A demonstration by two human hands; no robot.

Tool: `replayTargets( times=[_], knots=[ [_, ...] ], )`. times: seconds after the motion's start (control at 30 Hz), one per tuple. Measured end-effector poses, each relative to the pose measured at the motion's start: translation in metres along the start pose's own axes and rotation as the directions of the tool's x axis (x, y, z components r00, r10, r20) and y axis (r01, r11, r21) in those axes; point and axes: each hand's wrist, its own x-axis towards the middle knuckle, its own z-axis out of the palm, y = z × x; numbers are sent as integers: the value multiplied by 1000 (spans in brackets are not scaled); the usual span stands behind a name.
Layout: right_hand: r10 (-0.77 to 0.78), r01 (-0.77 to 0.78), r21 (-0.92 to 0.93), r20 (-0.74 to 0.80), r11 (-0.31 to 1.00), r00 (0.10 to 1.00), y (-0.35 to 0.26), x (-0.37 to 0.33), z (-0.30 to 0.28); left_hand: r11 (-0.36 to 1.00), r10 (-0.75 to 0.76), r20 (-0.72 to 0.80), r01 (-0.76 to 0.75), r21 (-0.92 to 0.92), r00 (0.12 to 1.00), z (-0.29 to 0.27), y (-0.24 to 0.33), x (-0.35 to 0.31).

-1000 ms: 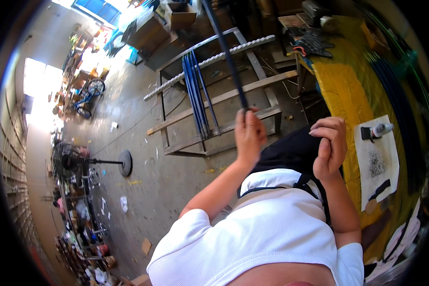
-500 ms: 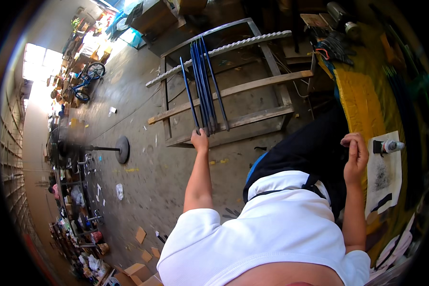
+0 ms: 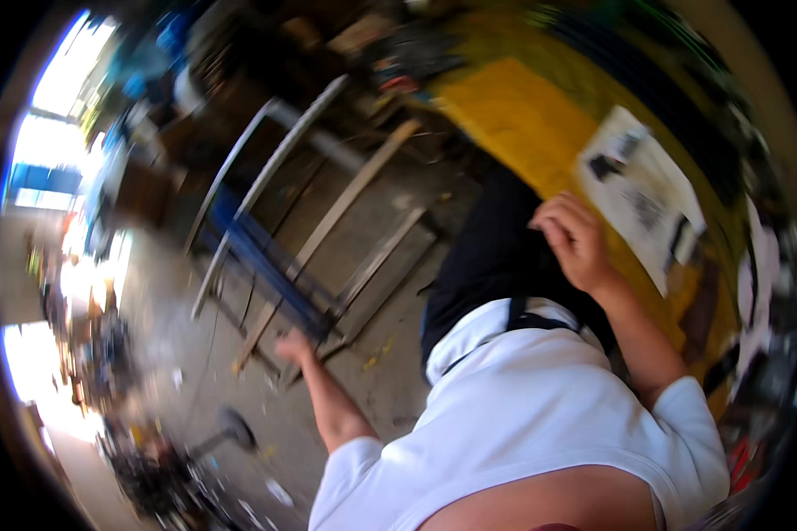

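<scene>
A bundle of long blue rods (image 3: 270, 270) lies slanted across a metal frame with a wooden bar (image 3: 354, 190) and a pale twisted bar (image 3: 270, 173). My left hand (image 3: 294, 345) is stretched out beside the near ends of the rods. Motion smears its fingers, so I cannot make out whether it touches a rod. By the edge of the yellow-covered table (image 3: 514, 115), my right hand (image 3: 574, 239) is raised with fingers curled in, and no object shows in it. Close to it lies a white sheet (image 3: 642, 168) with dark smudges and a small tool (image 3: 624, 146).
Dark rods (image 3: 651, 88) lie along the table's far side. A stand with a round base (image 3: 236, 428) is on the floor to the left. Cardboard boxes (image 3: 150, 190) are behind the frame, and blurred clutter (image 3: 88, 354) lines the left wall.
The whole view has swung, so the frame and rods now appear tilted and further left. My left hand, earlier closed on a rod's near end, is now blurred beside the rod ends.
</scene>
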Motion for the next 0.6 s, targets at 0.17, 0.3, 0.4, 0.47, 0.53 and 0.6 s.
replayTargets(
  times=[0.17,0.3,0.4,0.47,0.53,0.6],
  knots=[
    [170,-197,-157,-172,968,970,17,-37,-44,886,292,-59,-293,-359,955,-38,110,-12],
    [197,-346,-297,-432,890,880,32,-81,-91,609,555,87,-333,-720,827,-84,256,-67],
    [150,-514,-445,-632,733,760,34,-114,-127,362,772,71,-345,-866,631,-121,346,-122],
    [122,-658,-522,-726,543,677,36,-146,-152,62,934,-166,-598,-799,317,-145,401,-174],
    [157,-778,-540,-780,321,606,32,-183,-172,-289,954,-238,-773,-565,-182,-176,449,-226],
    [187,-807,-578,-785,124,591,27,-219,-187,-521,845,-279,-585,-622,-457,-195,473,-281]
  ],
)
